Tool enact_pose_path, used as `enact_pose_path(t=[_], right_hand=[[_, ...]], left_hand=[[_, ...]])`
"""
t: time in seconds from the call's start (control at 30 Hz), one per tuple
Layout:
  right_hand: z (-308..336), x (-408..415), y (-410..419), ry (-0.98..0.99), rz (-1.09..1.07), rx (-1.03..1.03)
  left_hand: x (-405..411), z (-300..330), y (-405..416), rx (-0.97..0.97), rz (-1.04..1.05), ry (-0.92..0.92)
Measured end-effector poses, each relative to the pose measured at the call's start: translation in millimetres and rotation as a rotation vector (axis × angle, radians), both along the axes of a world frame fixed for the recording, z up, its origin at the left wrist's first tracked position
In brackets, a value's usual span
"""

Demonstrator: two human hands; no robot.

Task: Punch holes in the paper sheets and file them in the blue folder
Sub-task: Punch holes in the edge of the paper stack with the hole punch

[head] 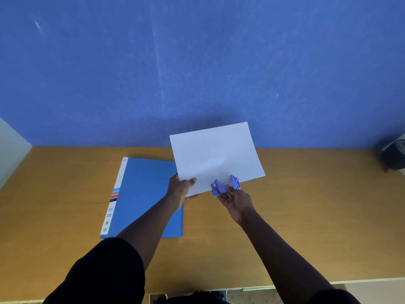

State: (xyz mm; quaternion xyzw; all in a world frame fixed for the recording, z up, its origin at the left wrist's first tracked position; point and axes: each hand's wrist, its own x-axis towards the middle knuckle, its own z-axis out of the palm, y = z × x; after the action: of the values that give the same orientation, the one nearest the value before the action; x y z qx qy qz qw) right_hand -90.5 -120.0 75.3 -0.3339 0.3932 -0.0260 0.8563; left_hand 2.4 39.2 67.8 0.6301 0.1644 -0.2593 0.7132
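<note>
Head view: folder [144,194] shut, lower left of centre. Left hand [180,188] pinches paper [215,155] (held off the desk), centre. Right hand [237,201] grips punch [225,185] on its near edge. Step: punching. Next: squeeze, edge kept square.

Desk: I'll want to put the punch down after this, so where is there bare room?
Bare desk lies right of the right hand, out to the dark object. Another patch lies left of the folder. The middle, under the paper, is crowded.
</note>
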Motion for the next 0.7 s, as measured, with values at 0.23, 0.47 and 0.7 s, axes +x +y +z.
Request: enact_pose_path(t=[0.23,0.47,0.7], right_hand=[[-0.3,0.6,2.5,0.017,-0.009,-0.015],[1.2,1.2,3.1,0.014,-0.005,-0.037],[4.2,3.2,4.6,0.001,0.001,-0.028]], left_hand=[[1.0,-0.6,1.6,-0.003,0.003,0.003],[0.8,-0.6,2.1,-0.001,0.004,0.009],[2.8,1.1,3.3,-0.007,0.014,0.007]])
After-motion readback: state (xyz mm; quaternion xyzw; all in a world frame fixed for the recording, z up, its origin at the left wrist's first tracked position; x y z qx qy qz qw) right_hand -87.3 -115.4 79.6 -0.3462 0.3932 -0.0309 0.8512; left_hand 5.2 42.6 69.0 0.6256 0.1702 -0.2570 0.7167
